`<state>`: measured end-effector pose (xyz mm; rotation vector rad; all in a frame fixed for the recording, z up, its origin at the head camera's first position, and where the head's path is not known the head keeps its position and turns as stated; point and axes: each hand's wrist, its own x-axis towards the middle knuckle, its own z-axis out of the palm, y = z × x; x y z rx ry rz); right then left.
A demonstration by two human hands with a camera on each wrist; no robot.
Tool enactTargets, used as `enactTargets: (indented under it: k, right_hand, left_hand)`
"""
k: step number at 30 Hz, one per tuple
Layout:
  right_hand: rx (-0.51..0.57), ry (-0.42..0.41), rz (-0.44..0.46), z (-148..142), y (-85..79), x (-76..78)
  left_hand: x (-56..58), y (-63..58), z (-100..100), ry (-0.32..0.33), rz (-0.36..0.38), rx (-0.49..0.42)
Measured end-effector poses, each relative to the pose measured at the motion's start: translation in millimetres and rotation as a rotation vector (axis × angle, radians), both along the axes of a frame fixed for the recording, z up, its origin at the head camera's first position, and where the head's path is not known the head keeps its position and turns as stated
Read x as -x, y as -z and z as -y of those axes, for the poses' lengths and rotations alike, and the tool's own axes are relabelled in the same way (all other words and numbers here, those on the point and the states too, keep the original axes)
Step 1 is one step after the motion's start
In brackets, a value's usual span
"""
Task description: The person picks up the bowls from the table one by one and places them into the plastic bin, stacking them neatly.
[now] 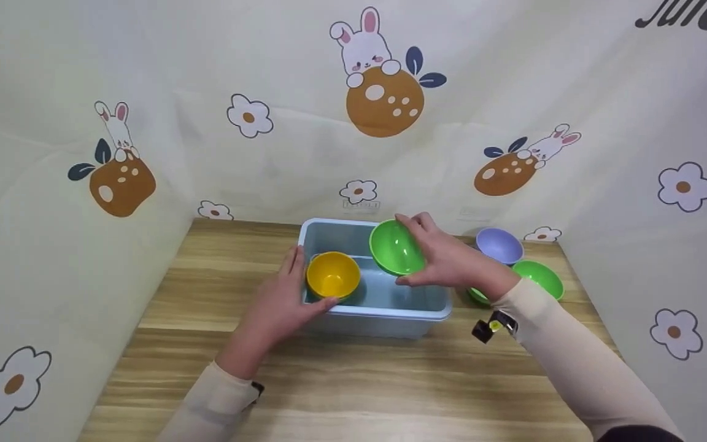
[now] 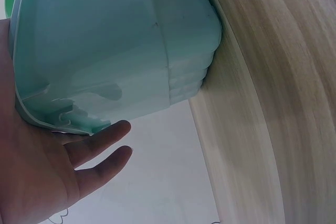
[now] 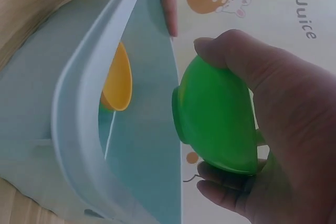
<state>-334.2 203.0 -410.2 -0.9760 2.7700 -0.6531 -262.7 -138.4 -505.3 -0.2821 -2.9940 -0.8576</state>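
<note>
My right hand (image 1: 448, 255) grips a green bowl (image 3: 218, 116) by its rim, thumb on one side and fingers on the other. The bowl is tilted above the right part of a light blue plastic basin (image 1: 390, 314). Inside the basin at the left sits a yellow bowl (image 1: 333, 274), with a bit of green showing under it. My left hand (image 1: 280, 307) rests at the basin's front left corner, its thumb along the front rim. In the left wrist view two fingers (image 2: 105, 174) reach out straight past the basin's outer wall.
Right of the basin, partly behind my right forearm, stand a purple bowl (image 1: 499, 245), a green bowl (image 1: 540, 279) and another green bowl (image 1: 478, 296). The wood-grain table (image 1: 353, 387) is bordered by a printed cloth (image 1: 292, 166) at the back and sides.
</note>
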Motion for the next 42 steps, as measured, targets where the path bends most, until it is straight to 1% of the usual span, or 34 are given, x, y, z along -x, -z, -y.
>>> enactTargets:
  k: [7, 11, 17, 24, 33, 38, 42]
  right_hand:
    - [-0.011, -0.054, 0.012, 14, 0.4, 10.1]
    - [-0.025, -0.086, 0.016, 22, 3.1, 16.3]
    - [-0.066, -0.107, 0.017, 31, 7.7, 24.6]
    - [-0.086, -0.127, 0.033, 41, 12.3, 33.0]
    - [-0.088, -0.158, 0.046, 55, 18.1, 40.0]
    - [-0.093, -0.179, 0.045, 62, 23.3, 44.5]
    - [-0.101, -0.189, 0.059, 67, 24.1, 47.4]
  left_hand:
    - [-0.9, -0.2, 0, -0.016, 0.028, -0.032]
    - [-0.8, 0.2, 0, -0.020, 0.033, -0.027]
    - [-0.7, 0.8, 1, -0.022, 0.035, -0.029]
    - [-0.2, 0.4, 0, -0.014, 0.036, -0.031]
    - [0.8, 1.8, 0, -0.008, 0.009, -0.018]
    - [-0.4, 0.0, 0, -0.007, -0.002, -0.020]
    - [-0.8, -1.0, 0, -0.004, -0.006, -0.018]
